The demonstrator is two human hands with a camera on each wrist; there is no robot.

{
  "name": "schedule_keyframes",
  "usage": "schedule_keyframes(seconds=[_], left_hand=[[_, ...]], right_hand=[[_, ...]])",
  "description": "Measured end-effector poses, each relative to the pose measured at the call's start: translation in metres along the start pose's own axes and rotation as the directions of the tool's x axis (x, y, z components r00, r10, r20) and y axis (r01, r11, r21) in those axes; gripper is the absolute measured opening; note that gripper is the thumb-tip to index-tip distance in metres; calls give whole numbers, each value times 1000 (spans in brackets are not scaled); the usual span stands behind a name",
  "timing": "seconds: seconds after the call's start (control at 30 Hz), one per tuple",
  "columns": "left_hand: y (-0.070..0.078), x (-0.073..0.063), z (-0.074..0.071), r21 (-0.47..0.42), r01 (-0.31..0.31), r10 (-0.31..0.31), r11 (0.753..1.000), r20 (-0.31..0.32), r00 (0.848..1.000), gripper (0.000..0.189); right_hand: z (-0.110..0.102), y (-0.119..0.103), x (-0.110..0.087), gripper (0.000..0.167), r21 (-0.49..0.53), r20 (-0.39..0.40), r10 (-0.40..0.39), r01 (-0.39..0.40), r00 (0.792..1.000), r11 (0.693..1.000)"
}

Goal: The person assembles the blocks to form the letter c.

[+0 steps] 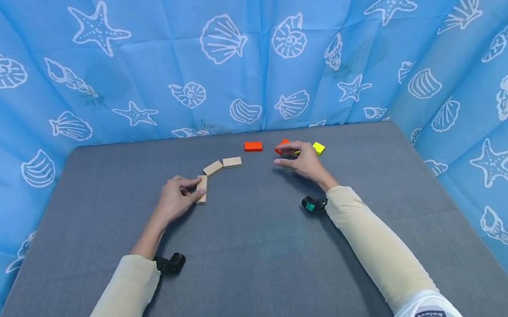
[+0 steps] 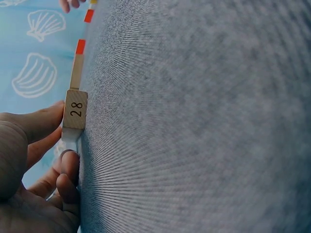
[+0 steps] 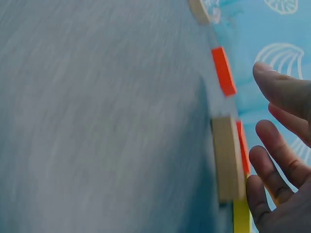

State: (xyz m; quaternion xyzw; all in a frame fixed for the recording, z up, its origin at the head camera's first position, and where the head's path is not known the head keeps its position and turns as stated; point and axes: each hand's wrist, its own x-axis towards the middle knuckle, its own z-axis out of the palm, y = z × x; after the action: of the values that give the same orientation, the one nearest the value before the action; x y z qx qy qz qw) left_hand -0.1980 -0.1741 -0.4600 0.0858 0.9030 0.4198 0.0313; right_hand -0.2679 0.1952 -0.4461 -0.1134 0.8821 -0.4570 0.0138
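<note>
In the head view my left hand [image 1: 178, 197] pinches a plain wooden block [image 1: 202, 187] between thumb and fingers, at the near-left end of a curved row. The left wrist view shows the number 28 on that block's end [image 2: 76, 109]. Two more wooden blocks, one angled [image 1: 212, 168] and one straight [image 1: 232, 162], continue the row. My right hand [image 1: 304, 162] hovers at a red block [image 1: 282, 145] and a yellow block [image 1: 319, 148], thumb and fingers apart. Beside its lower fingers in the right wrist view is a wooden block [image 3: 227, 160]; whether they touch is unclear.
Another red block [image 1: 253, 146] lies between the wooden row and my right hand. The grey cloth-covered table [image 1: 265, 260] ends at a blue curtain [image 1: 254, 76] with shell prints behind and at the sides. Black wrist bands [image 1: 170, 264] sit on both forearms.
</note>
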Motion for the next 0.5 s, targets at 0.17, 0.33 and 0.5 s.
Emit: schedule_keyframes(seconds=[0.17,0.33,0.5], left_hand=[[0,0,0,-4,4,-4,1000,5,1000,41],[0,0,0,-5,1,-1,1000,5,1000,41],[1,-1,0,1,0,0,1000,4,1000,41]], right_hand=[[-10,10,-8,44,5,-6,3,-3,1000,1000],[-14,16,-12,44,-30,-5,-4,3,1000,1000],[-14,19,-14,45,-63,10,23,-22,1000,998]])
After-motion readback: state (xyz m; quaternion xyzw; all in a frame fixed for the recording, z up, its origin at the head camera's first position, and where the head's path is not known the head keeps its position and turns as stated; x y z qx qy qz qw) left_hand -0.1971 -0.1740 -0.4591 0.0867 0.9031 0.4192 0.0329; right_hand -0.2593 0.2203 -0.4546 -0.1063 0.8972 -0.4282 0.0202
